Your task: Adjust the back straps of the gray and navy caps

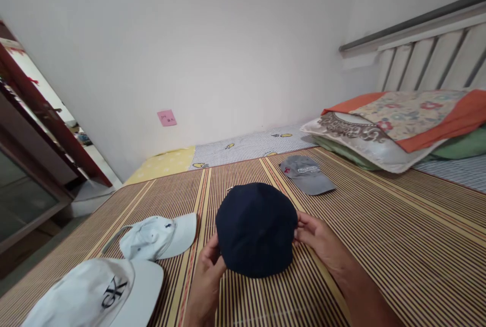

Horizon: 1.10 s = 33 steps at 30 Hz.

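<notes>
A dark navy cap (257, 231) is held above the striped mat, its rounded crown facing the camera. My left hand (208, 271) grips its left edge, and my right hand (319, 243) pinches the right edge between thumb and fingers. Left of my left hand lies a pale blue cap (157, 237) with a small dark logo, brim to the right. Nearer the camera, at the lower left, is a white cap (91, 291) with black letters. A grey cap (307, 174) rests on the mat beyond my right hand.
The striped mat (379, 226) covers the bed. Stacked pillows (413, 117) sit at the right by a white slatted headboard (436, 58). A pink note (167, 118) is stuck on the wall. An open doorway (56, 109) stands at the left.
</notes>
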Tool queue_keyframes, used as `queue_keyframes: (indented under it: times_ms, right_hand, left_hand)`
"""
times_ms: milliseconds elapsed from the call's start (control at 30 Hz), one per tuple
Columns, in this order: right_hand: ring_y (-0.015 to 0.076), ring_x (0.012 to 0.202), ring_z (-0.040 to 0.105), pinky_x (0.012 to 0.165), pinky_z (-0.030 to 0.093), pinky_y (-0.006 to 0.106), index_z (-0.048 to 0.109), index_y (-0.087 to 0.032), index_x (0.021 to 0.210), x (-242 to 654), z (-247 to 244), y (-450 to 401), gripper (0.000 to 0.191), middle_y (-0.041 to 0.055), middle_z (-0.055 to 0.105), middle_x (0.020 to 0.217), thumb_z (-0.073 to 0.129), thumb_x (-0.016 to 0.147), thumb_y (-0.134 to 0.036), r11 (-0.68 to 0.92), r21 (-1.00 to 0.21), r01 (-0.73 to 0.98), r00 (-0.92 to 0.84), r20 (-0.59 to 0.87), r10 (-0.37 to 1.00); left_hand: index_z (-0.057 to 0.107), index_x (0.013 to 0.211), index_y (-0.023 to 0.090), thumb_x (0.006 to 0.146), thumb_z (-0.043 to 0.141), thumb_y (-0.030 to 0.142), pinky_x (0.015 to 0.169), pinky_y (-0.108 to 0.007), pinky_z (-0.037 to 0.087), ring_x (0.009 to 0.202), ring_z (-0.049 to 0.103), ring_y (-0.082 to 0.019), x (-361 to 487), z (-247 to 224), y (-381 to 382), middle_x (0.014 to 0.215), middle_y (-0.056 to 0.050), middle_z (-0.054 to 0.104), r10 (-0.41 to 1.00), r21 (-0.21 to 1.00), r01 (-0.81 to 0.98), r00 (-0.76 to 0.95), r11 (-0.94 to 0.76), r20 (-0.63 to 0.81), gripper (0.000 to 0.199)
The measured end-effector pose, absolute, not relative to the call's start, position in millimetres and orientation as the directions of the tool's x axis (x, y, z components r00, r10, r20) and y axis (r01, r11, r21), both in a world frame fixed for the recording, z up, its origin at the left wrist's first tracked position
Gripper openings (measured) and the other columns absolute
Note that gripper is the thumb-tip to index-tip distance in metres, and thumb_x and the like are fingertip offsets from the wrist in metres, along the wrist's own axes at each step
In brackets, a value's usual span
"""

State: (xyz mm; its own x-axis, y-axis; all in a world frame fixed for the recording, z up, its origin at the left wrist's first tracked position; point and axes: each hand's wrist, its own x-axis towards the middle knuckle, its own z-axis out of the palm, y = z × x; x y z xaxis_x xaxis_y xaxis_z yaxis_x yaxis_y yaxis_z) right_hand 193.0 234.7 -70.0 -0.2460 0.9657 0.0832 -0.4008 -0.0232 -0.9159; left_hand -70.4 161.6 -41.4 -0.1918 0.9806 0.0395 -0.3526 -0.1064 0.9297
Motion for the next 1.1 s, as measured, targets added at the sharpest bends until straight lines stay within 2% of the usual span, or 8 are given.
queue_keyframes:
  times_ms: [133, 233, 367, 533, 633, 767, 933, 1100]
  right_hand:
    - [0.0302, 0.095, 0.071, 0.082, 0.055, 0.039, 0.081, -0.023, 0.096, 192.7, -68.1, 236.6, 0.035, 0.0062, 0.081, 0.091, 0.090, 0.063, -0.020, 0.035, -0.907, -0.419, -0.168, 0.115, 0.979]
    - [0.0336, 0.106, 0.070, 0.092, 0.055, 0.043, 0.082, -0.024, 0.089, 190.4, -58.2, 233.4, 0.032, 0.0073, 0.081, 0.092, 0.094, 0.060, -0.022, 0.092, -0.919, -0.383, -0.152, 0.161, 0.975]
    - [0.0302, 0.096, 0.072, 0.088, 0.056, 0.040, 0.081, -0.023, 0.080, 185.4, -51.6, 230.3, 0.017, 0.0075, 0.080, 0.091, 0.091, 0.068, -0.030, 0.145, -0.958, -0.246, -0.202, 0.197, 0.959]
    - [0.0265, 0.093, 0.071, 0.086, 0.055, 0.036, 0.070, -0.022, 0.064, 180.2, -72.5, 236.6, 0.013, 0.0063, 0.078, 0.091, 0.080, 0.072, -0.025, 0.180, -0.974, -0.135, -0.199, 0.204, 0.958]
    - [0.0235, 0.084, 0.069, 0.077, 0.053, 0.033, 0.072, -0.023, 0.072, 182.7, -89.9, 242.0, 0.005, 0.0043, 0.077, 0.087, 0.068, 0.072, -0.020, 0.179, -0.983, 0.025, -0.208, 0.170, 0.963]
    - [0.0199, 0.072, 0.065, 0.068, 0.047, 0.029, 0.073, -0.022, 0.078, 191.3, -99.3, 243.5, 0.022, 0.0014, 0.072, 0.076, 0.056, 0.068, -0.013, 0.183, -0.968, 0.174, -0.241, 0.138, 0.961]
    - [0.0205, 0.085, 0.067, 0.077, 0.048, 0.029, 0.072, -0.022, 0.084, 195.8, -92.4, 240.8, 0.036, 0.0022, 0.073, 0.084, 0.046, 0.065, -0.007, 0.244, -0.914, 0.323, -0.308, 0.142, 0.941]
    - [0.0236, 0.097, 0.071, 0.086, 0.051, 0.035, 0.073, -0.021, 0.094, 195.6, -89.4, 240.1, 0.042, 0.0069, 0.077, 0.097, 0.042, 0.069, -0.008, 0.263, -0.883, 0.389, -0.326, 0.135, 0.936]
  left_hand:
    - [0.080, 0.110, 0.021, 0.057, 0.095, 0.012, 0.112, -0.040, 0.049, 0.138, 0.057, -0.039, -69.4, -40.3, 165.8, 0.127, -0.011, 0.078, 0.979, 0.936, -0.335, -0.203, -0.104, 0.036, 0.056]
    - [0.080, 0.102, 0.020, 0.057, 0.095, 0.009, 0.112, -0.035, 0.047, 0.137, 0.057, -0.037, -71.9, -42.9, 171.5, 0.126, -0.011, 0.077, 0.968, 0.947, -0.288, -0.241, -0.142, 0.072, 0.048]
    - [0.077, 0.077, 0.021, 0.074, 0.085, 0.025, 0.103, -0.033, 0.049, 0.126, 0.062, -0.035, -76.2, -45.6, 176.1, 0.125, -0.011, 0.075, 0.958, 0.976, -0.095, -0.230, -0.197, 0.171, 0.010]
    - [0.065, 0.062, 0.023, 0.083, 0.069, 0.025, 0.102, -0.036, 0.044, 0.112, 0.065, -0.031, -70.7, -52.0, 176.6, 0.100, -0.010, 0.078, 0.984, 0.988, 0.073, -0.112, -0.133, 0.141, 0.021]
    - [0.066, 0.068, 0.023, 0.084, 0.064, 0.023, 0.091, -0.033, 0.046, 0.100, 0.066, -0.028, -66.1, -58.0, 175.5, 0.093, -0.008, 0.076, 0.992, 0.984, 0.141, -0.047, -0.114, 0.121, 0.016]
    - [0.070, 0.089, 0.022, 0.087, 0.061, 0.026, 0.077, -0.031, 0.045, 0.088, 0.064, -0.024, -64.3, -61.3, 174.1, 0.095, -0.006, 0.072, 0.998, 0.954, 0.291, 0.004, -0.067, 0.069, 0.011]
    - [0.069, 0.092, 0.022, 0.078, 0.066, 0.021, 0.095, -0.040, 0.043, 0.108, 0.064, -0.028, -62.3, -61.5, 174.7, 0.105, -0.007, 0.071, 0.997, 0.831, 0.552, 0.072, -0.064, 0.029, 0.014]
    - [0.066, 0.083, 0.023, 0.072, 0.066, 0.013, 0.115, -0.048, 0.033, 0.137, 0.052, -0.034, -63.8, -73.4, 177.9, 0.120, -0.012, 0.069, 0.995, 0.802, 0.593, 0.097, -0.069, 0.014, 0.015]
